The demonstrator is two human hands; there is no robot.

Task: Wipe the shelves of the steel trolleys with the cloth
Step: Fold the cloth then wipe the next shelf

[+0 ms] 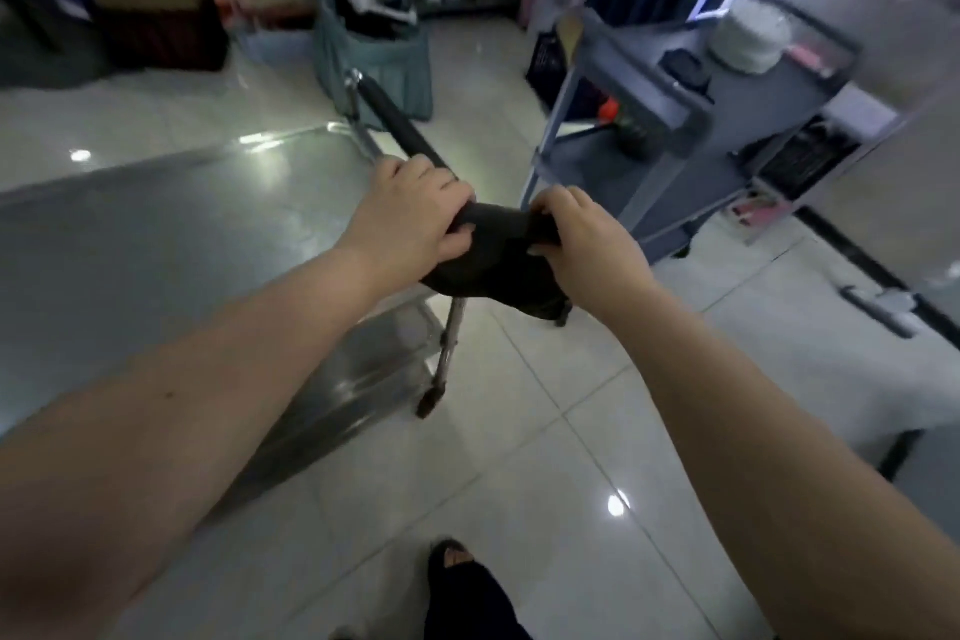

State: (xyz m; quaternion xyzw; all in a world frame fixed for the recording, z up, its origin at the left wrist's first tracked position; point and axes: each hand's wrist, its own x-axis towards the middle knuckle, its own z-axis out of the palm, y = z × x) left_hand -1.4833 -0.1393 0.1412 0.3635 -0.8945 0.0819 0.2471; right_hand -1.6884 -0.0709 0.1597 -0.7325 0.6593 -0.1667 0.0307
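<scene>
Black cloth (493, 255) gripped left hand (415, 216), right hand (584, 239), at trolley (156, 234) corner edge.

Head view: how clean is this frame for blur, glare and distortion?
Head view: dim overall; motion blur smears the grey cart and the background at upper right, while the left hand, right hand and cloth are only slightly soft. Head view: lamp glare spots the steel trolley shelf and floor. Head view: wide-angle stretch swells the forearms near the lower edge.

One head-worn wide-angle camera, facing forward and steeply down, looks from near at the cloth (493, 260) held mid-frame by left hand (415, 216) and right hand (584, 244); steel trolley (171, 234) at 9 o'clock.
</scene>
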